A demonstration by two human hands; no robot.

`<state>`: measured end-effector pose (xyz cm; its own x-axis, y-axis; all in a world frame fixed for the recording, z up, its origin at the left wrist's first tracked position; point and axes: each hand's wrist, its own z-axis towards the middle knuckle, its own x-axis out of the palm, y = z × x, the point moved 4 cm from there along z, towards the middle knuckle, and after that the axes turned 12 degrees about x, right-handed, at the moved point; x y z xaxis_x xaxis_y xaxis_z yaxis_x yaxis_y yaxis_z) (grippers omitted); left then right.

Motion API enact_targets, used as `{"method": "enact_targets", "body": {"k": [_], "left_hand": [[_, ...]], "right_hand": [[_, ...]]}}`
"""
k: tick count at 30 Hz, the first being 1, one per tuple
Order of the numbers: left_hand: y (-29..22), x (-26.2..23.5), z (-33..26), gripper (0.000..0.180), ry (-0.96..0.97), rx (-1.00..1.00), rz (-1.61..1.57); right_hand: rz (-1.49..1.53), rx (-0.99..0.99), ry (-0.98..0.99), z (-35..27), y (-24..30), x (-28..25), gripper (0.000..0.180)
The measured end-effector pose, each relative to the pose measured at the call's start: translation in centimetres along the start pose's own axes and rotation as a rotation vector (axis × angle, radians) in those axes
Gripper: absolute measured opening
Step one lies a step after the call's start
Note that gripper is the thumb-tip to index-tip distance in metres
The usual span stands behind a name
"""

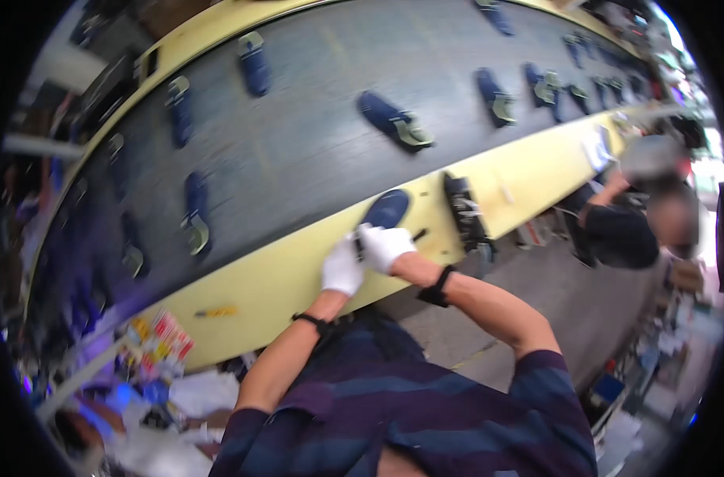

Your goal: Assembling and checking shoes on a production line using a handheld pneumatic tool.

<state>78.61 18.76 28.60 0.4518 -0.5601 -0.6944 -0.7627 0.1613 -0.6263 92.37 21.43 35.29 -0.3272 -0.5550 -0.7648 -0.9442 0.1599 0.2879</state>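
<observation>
Close in front of me, at the near edge of the yellow ledge, both my hands wear white gloves and close around one end of a dark blue slip-on shoe. My left hand grips its near end from the left. My right hand has its fingers curled on the same end from the right. The gloves cover that part of the shoe, and slight blur hides the finger detail. The shoe's rounded far end points toward the conveyor belt.
Several similar blue shoes with pale green parts, such as this shoe, lie spaced along the belt. A black box-like holder sits right of my hands. A yellow-handled tool lies left. Another person is at the right.
</observation>
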Motion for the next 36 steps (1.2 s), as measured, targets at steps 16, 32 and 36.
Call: {"method": "enact_targets", "body": {"k": [16, 32, 36], "left_hand": [[0.9, 1.6, 0.1, 0.064, 0.066, -0.105, -0.026], [0.1, 1.6, 0.8, 0.046, 0.080, -0.052, 0.013], [0.4, 0.7, 0.2, 0.054, 0.129, -0.167, 0.006]], "right_hand": [[-0.124, -0.079, -0.063, 1.7, 2.3, 2.4, 0.026], [-0.114, -0.077, -0.387, -0.8, 1.4, 3.1, 0.011], [-0.119, -0.046, -0.379, -1.8, 1.5, 4.1, 0.014]]}}
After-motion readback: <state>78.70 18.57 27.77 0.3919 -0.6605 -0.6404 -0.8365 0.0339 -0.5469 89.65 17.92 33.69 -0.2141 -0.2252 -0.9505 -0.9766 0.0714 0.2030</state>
